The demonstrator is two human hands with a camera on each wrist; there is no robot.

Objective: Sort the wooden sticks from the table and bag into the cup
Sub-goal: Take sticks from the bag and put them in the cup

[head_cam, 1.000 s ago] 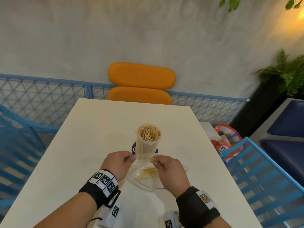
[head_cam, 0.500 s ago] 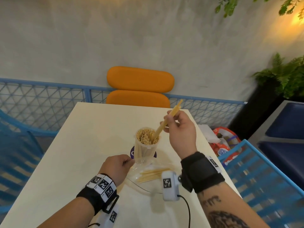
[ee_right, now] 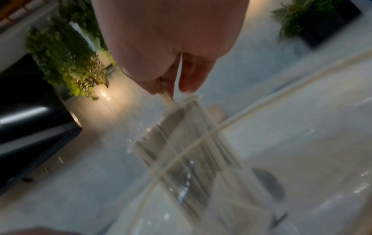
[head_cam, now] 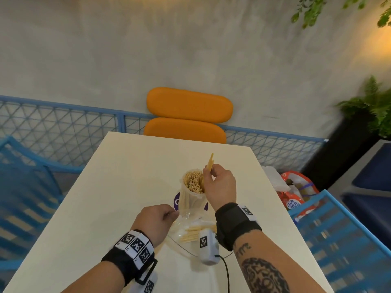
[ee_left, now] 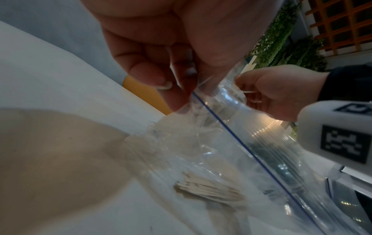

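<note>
A clear plastic cup packed with upright wooden sticks stands mid-table on a purple coaster. My right hand is just right of the cup's rim and pinches a few wooden sticks whose lower ends dip into the cup. A clear zip bag lies in front of the cup with several sticks inside. My left hand pinches the bag's top edge and holds it up.
The cream table has blue mesh chairs on both sides and an orange chair at the far end. A red and white bag sits off the right edge. A white wrist camera unit hangs over the zip bag.
My right hand drew sticks out of the bag, lifted them over the cup, and has now lowered them so the ends enter the cup. The left hand stayed on the bag's edge.
</note>
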